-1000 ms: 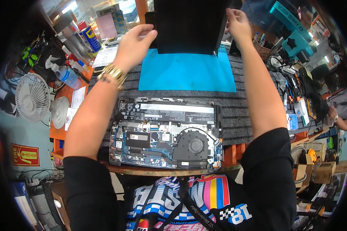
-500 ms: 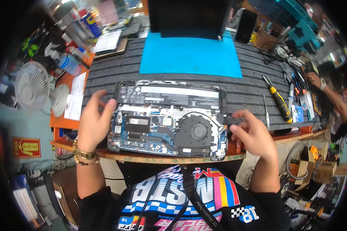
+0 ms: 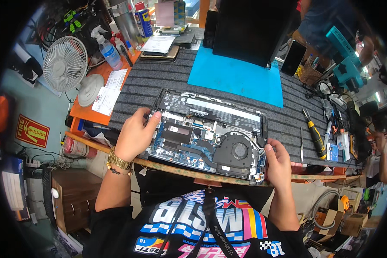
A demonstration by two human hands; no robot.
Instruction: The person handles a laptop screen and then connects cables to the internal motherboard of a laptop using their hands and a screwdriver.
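An opened laptop base (image 3: 189, 161) lies at the near edge of the workbench, its insides facing up. A long black battery (image 3: 219, 112) runs along its far side, and a round cooling fan (image 3: 233, 152) sits at its right. My left hand (image 3: 135, 135) grips the laptop's left edge, thumb on top and fingers hidden below. At the right edge, my right hand (image 3: 279, 165) holds the laptop near its corner, with the thumb against the side.
Behind the laptop lies a blue mat (image 3: 232, 81) under an upright black screen (image 3: 251, 32). To the right are a yellow-black screwdriver (image 3: 317, 139) and a thin metal tool (image 3: 302, 146). A white desk fan (image 3: 64, 63) and a spray bottle (image 3: 111, 53) stand at left.
My hands have closed in on the laptop's sides; the right one was apart from the edge before. The laptop looks slightly tilted now, and the whole view has shifted.
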